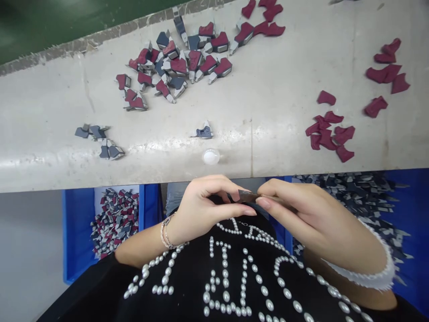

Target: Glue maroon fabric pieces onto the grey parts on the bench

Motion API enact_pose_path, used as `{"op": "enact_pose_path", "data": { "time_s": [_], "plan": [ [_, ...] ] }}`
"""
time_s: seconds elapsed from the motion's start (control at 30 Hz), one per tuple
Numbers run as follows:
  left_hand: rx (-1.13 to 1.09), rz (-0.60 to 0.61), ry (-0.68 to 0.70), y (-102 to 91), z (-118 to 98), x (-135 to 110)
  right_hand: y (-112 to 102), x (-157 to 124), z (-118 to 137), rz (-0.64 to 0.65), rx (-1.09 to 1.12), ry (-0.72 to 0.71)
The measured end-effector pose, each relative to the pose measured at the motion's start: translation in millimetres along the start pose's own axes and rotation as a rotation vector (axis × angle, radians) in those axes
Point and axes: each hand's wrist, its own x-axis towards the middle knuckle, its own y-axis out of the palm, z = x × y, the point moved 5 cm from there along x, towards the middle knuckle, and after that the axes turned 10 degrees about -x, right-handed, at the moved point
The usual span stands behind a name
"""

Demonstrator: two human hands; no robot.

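Right in close, the left hand and right hand pinch a dark strip narrowly between their fingertips, above the chest! Below the bench, the left bin holds red-and-grey parts, the right bin heaped grey pieces; on the bench, more red pieces, then a green surface beyond

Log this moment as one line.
Left hand: pinching dark piece | Right hand: pinching it | Nearby: burgundy cutouts on bench, blue bins below

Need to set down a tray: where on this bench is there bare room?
The widest bare patch of the bench lies between the maroon-and-grey pieces and the loose maroon pieces. Another lies left of that pile, above the grey pieces. The pile itself is crowded.
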Motion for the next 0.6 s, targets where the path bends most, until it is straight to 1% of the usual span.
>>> {"op": "enact_pose_path", "data": {
  "time_s": [0.13, 0.23, 0.33, 0.43, 0.6],
  "plan": [
    [-0.045, 0.063, -0.07, 1.1, 2, -2, -3, 2, -4, -0.041, 0.011, 0.009],
    [-0.04, 0.096, -0.132, 1.8, 5, -4, -4, 3, -6, -0.044, 0.0, 0.015],
    [-0.078, 0.046, -0.161, 0.1, 7, -4, -3, 3, -6, -0.012, 0.02, 0.018],
    [-0.132, 0.009, -0.183, 0.0, 8, -3, -1, 2, -2, 0.021, 0.025, -0.011],
    [-0.095, -0.029, -0.177, -1.2, 10, -1, 1, 1, 5, 0.018, -0.026, -0.074]
  ]
}}
